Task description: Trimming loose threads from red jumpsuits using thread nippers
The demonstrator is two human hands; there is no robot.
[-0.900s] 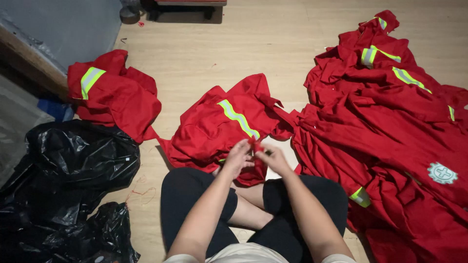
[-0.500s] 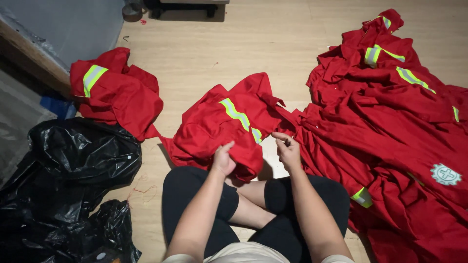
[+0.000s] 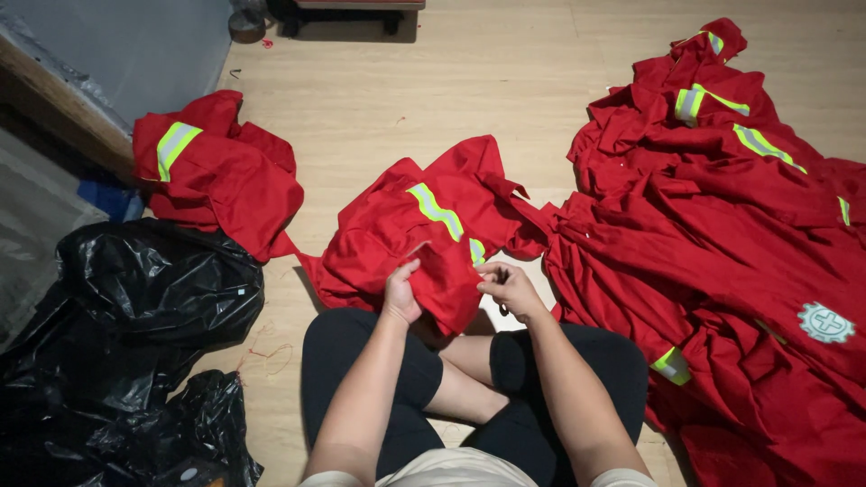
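Red garment, left hand clamped on fold, right hand fingers pinched together beside it

— What sort of place was this?

— It looked like a garment workroom or storeroom, not a home. Identical red work jackets with reflective stripes lay in a big pile on the right of the frame, with another bundle at upper left.

— Anything else?

— The bare wooden floor served as the work surface. Black plastic sacks sat at lower left, and plastic-covered sheeting leaned in the upper left corner.
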